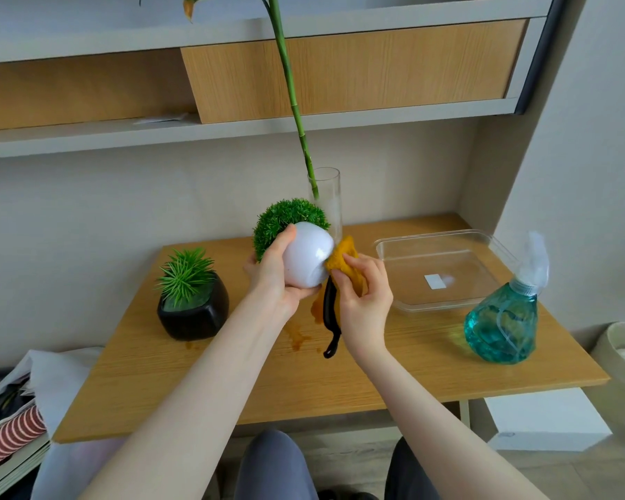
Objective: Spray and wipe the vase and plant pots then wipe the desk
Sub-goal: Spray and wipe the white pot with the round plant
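Only the head view here, so here goes. My left hand point(280, 274) is wrapped round the white pot point(309, 256), holding it up off the desk point(376, 373) and tipped on its side. My right hand point(363, 295) is pinching the yellow cloth point(347, 263) and pressing it against the pot's bottom end. A black strap thing point(331, 319) dangles from the cloth down toward the desk, not sure what it is.

What could go wrong: the pot is glossy and probably damp from spray, and I'm holding it one-handed while pushing on it from the other side. Push too hard and it could squirt out of my grip. The glass vase point(327, 205) is right behind the pot and looks tippy with that long stalk point(289, 84) leaning out of it. A bump from the pot or my knuckles could knock it over. There are also wet patches point(298, 337) on the desk under my hands, so setting the pot down there would just dirty it again.

Orientation: the pot's axis runs roughly sideways, the mouth and green ball point(282, 218) pointing up and left, away from me, its base pointing right toward the cloth.

The black pot point(192, 312) sits to the left on the desk. The spray bottle point(502, 319) stands at the right, near the clear tray point(437, 272).
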